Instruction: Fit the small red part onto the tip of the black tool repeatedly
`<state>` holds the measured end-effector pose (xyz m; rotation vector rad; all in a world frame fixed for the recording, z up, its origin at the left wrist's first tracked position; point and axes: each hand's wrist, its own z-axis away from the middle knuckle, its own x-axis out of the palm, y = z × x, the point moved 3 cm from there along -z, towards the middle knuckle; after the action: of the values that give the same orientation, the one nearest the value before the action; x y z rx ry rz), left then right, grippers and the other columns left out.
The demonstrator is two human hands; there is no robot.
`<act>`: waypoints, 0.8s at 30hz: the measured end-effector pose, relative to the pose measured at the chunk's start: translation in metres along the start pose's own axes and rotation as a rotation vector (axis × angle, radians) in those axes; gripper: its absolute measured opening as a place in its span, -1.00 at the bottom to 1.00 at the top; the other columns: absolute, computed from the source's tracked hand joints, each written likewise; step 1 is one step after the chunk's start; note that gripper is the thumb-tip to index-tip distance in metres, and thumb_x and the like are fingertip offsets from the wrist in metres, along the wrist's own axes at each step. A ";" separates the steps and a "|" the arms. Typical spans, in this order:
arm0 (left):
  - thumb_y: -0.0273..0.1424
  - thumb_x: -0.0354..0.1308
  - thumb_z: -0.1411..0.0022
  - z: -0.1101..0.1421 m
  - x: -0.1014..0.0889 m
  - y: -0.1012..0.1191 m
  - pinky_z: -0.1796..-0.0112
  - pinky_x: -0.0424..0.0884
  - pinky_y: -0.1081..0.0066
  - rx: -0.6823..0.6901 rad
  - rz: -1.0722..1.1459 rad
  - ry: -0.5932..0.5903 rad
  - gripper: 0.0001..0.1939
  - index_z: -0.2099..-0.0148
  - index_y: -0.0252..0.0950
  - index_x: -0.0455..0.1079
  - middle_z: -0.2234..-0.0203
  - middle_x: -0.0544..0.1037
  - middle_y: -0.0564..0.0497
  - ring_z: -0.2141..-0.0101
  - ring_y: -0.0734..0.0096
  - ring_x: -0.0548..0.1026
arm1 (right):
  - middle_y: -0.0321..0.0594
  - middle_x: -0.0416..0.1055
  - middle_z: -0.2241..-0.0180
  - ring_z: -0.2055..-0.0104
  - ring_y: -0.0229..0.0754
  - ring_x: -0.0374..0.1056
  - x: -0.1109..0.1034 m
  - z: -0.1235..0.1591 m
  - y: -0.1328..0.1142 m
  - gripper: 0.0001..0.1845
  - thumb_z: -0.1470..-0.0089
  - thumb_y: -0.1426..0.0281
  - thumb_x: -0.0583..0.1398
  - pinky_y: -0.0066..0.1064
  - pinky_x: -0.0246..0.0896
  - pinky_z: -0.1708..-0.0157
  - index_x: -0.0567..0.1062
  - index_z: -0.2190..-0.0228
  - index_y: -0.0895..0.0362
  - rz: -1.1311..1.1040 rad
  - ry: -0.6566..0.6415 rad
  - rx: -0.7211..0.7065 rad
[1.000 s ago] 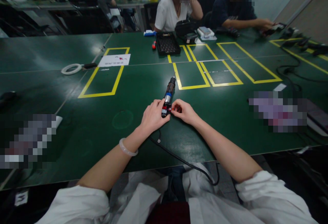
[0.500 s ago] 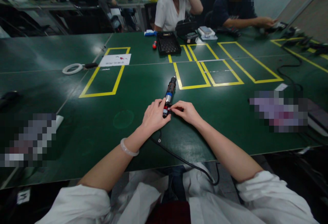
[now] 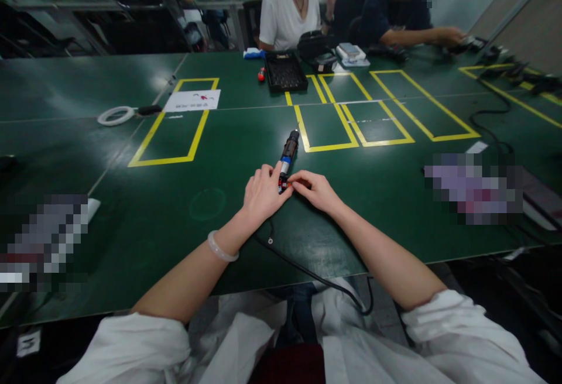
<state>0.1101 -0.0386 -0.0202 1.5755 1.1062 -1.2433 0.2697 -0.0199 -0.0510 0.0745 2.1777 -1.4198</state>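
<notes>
An electric screwdriver lies on the green table, its thin bit pointing away from me. Its black nose, blue band and silver section show; small red and black parts are exposed at the near end. My left hand is closed around that near end from the left, fingers pressing on it. With thumb and index finger pinched together, my right hand touches the small parts from the right; what it pinches is too small to make out. A black cable with a ring terminal runs below toward my lap.
Yellow tape frames mark the table. Farther back are a black tray, a small red object and a white sheet. A coiled white cable lies to the left. People sit across the table.
My right fingers have closed in on the red parts beside my left thumb, covering more of them. The screwdriver stays under my left hand. The whole view has shifted slightly.
</notes>
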 end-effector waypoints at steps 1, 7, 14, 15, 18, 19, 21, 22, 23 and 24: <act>-0.06 0.02 -0.32 0.000 0.000 -0.002 0.18 0.34 0.19 0.003 -0.002 -0.003 -0.32 -0.37 -0.28 0.12 0.04 0.37 -0.23 0.10 0.01 0.39 | -0.22 0.50 0.31 0.35 -0.22 0.37 0.000 0.000 0.000 -0.81 -0.19 0.36 0.16 -0.37 0.26 0.26 0.53 0.19 0.12 -0.010 0.004 0.012; -0.08 0.02 -0.32 0.000 -0.003 -0.026 0.12 0.33 0.18 0.010 -0.023 -0.014 -0.33 -0.40 -0.17 0.08 0.02 0.34 -0.23 0.07 0.00 0.36 | -0.25 0.49 0.34 0.36 -0.24 0.40 -0.001 0.001 0.002 -0.80 -0.18 0.34 0.15 -0.39 0.30 0.27 0.48 0.16 0.12 -0.114 -0.011 0.072; -0.02 -0.06 -0.33 -0.004 -0.009 -0.103 0.05 0.33 0.10 -0.180 -0.062 -0.052 -0.30 -0.42 -0.15 0.05 -0.06 0.27 -0.27 0.00 -0.10 0.32 | -0.25 0.50 0.35 0.38 -0.25 0.41 -0.001 0.001 0.005 -0.82 -0.16 0.36 0.16 -0.39 0.30 0.29 0.49 0.19 0.12 -0.132 -0.020 0.103; -0.01 -0.07 -0.33 -0.004 -0.010 -0.117 0.03 0.32 0.08 -0.216 -0.064 -0.054 -0.29 -0.42 -0.16 0.04 -0.08 0.26 -0.28 -0.02 -0.12 0.31 | -0.25 0.50 0.36 0.38 -0.25 0.42 -0.001 0.001 0.005 -0.82 -0.16 0.36 0.16 -0.40 0.29 0.30 0.49 0.19 0.12 -0.135 -0.021 0.106; 0.00 -0.06 -0.32 -0.003 -0.015 -0.160 -0.01 0.29 0.02 -0.333 -0.058 -0.066 -0.26 -0.43 -0.20 0.04 -0.12 0.23 -0.31 -0.06 -0.17 0.28 | -0.25 0.51 0.36 0.39 -0.26 0.42 0.000 0.000 0.005 -0.82 -0.16 0.37 0.16 -0.40 0.29 0.30 0.49 0.20 0.13 -0.137 -0.027 0.111; 0.00 -0.05 -0.32 -0.002 -0.017 -0.174 -0.01 0.29 0.00 -0.369 -0.056 -0.069 -0.26 -0.42 -0.21 0.04 -0.14 0.22 -0.31 -0.07 -0.17 0.28 | -0.25 0.51 0.37 0.39 -0.26 0.42 0.000 0.001 0.004 -0.82 -0.16 0.37 0.16 -0.41 0.29 0.30 0.49 0.20 0.13 -0.136 -0.029 0.114; 0.01 -0.05 -0.32 -0.001 -0.021 -0.197 -0.01 0.28 -0.03 -0.426 -0.062 -0.068 -0.26 -0.42 -0.22 0.04 -0.15 0.21 -0.31 -0.06 -0.15 0.27 | -0.26 0.51 0.37 0.39 -0.27 0.42 0.000 0.001 0.003 -0.83 -0.16 0.37 0.16 -0.41 0.29 0.30 0.49 0.21 0.13 -0.132 -0.034 0.120; 0.01 -0.06 -0.32 0.000 -0.023 -0.207 0.00 0.28 -0.04 -0.454 -0.073 -0.064 -0.27 -0.41 -0.22 0.05 -0.16 0.20 -0.30 -0.06 -0.14 0.27 | -0.26 0.51 0.37 0.39 -0.27 0.42 0.001 0.001 0.003 -0.83 -0.16 0.37 0.16 -0.41 0.29 0.30 0.50 0.21 0.13 -0.132 -0.036 0.123; 0.01 -0.07 -0.33 0.001 -0.026 -0.217 0.00 0.28 -0.04 -0.485 -0.086 -0.059 -0.28 -0.41 -0.23 0.05 -0.16 0.20 -0.30 -0.05 -0.13 0.27 | -0.25 0.51 0.37 0.39 -0.27 0.42 0.001 0.001 0.003 -0.83 -0.16 0.37 0.16 -0.41 0.29 0.30 0.50 0.21 0.13 -0.132 -0.036 0.125; 0.02 -0.09 -0.33 0.002 -0.027 -0.226 0.00 0.27 -0.03 -0.520 -0.099 -0.054 -0.28 -0.40 -0.23 0.05 -0.16 0.21 -0.29 -0.05 -0.12 0.28 | -0.25 0.51 0.37 0.39 -0.27 0.42 0.001 0.001 0.003 -0.83 -0.17 0.37 0.16 -0.41 0.29 0.30 0.50 0.21 0.13 -0.131 -0.036 0.125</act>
<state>-0.1100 0.0171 -0.0121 1.0996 1.3536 -0.9499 0.2703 -0.0194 -0.0538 -0.0494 2.0961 -1.6173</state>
